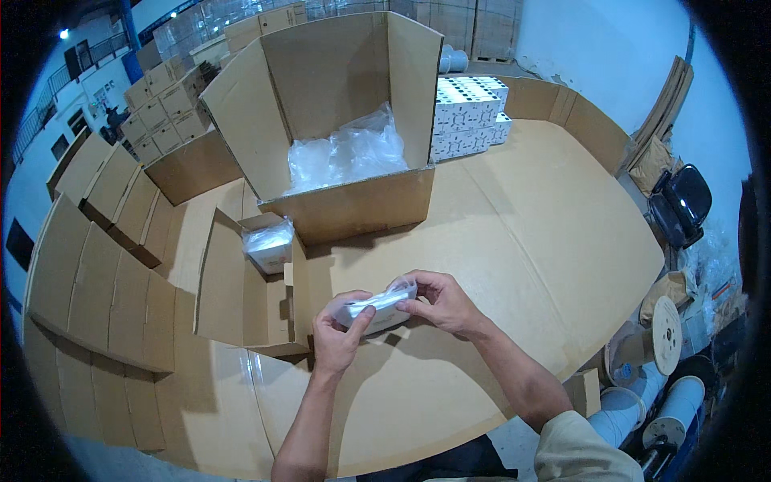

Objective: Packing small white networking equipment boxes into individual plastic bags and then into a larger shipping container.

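Note:
Between my two hands, just above the cardboard-covered table [482, 241], is a small white packet [384, 312] in clear plastic wrap. My left hand [341, 325] grips its left end, thumb on top. At the right end, my right hand [438, 304] pinches the plastic with thumb and fingers. Left of my hands stands an open narrow cardboard box [221, 297] with a plastic-wrapped white item [271, 245] at its far end. Behind it, a large open carton [353, 209] holds a heap of clear plastic bags [347, 157].
White patterned boxes [466, 119] are stacked right of the large carton. Closed brown cartons [100, 281] line the left side. A raised cardboard rim [594, 124] borders the far right of the table. Spools [666, 336] and a black chair [681, 205] stand beyond its right edge.

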Available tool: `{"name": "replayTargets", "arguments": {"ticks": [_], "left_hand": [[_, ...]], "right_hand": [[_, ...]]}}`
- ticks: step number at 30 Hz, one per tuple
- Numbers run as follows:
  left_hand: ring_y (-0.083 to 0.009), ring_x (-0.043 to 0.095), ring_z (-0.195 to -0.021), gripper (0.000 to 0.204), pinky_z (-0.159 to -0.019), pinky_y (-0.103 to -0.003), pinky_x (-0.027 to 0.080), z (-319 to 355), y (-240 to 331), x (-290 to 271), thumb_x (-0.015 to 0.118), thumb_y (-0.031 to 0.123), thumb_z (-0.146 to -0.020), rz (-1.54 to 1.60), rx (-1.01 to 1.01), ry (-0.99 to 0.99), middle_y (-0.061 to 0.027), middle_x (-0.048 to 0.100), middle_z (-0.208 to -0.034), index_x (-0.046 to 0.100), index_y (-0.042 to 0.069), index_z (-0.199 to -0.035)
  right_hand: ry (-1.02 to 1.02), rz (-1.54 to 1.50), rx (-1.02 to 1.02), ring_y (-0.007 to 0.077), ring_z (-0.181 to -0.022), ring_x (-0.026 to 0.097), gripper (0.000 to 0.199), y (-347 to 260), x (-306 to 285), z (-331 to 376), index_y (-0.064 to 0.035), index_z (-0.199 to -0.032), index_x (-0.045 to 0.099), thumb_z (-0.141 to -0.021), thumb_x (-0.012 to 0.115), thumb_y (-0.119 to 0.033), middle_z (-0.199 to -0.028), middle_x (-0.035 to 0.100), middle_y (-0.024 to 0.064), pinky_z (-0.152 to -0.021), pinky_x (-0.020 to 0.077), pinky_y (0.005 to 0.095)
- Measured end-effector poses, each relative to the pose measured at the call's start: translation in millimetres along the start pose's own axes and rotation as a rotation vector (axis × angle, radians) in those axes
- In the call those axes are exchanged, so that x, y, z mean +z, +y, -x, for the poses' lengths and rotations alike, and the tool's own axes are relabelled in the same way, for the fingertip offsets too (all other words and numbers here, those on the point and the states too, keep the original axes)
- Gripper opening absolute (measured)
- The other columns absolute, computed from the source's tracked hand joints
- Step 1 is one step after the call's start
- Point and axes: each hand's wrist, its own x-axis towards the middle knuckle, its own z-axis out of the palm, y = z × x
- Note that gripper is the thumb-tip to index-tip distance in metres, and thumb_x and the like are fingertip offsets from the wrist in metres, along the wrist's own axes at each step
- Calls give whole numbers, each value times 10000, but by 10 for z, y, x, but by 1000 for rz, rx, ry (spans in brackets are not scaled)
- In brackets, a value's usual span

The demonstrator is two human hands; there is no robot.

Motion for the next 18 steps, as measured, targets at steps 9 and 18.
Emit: {"name": "replayTargets", "arguments": {"ticks": [9, 18], "left_hand": [[-130, 631, -953, 90, -803, -277, 507, -25, -28, -52, 780, 78, -888, -68, 63, 3, -64, 696, -1049, 779, 23, -959], [-141, 636, -977, 55, -821, -292, 517, 0, 47, -32, 794, 64, -874, -157, 155, 45, -84, 718, -1090, 772, 21, -900]], "right_hand": [[-32, 151, -120, 173, -1052, 663, 61, -1, -99, 0, -7, -979, 711, -924, 710, -34, -1136, 718, 112, -911, 541, 328], [-20, 202, -170, 181, -1049, 665, 106, -28, -92, 1, -25, -856, 632, -944, 689, -42, -1175, 708, 147, -858, 564, 308]]}}
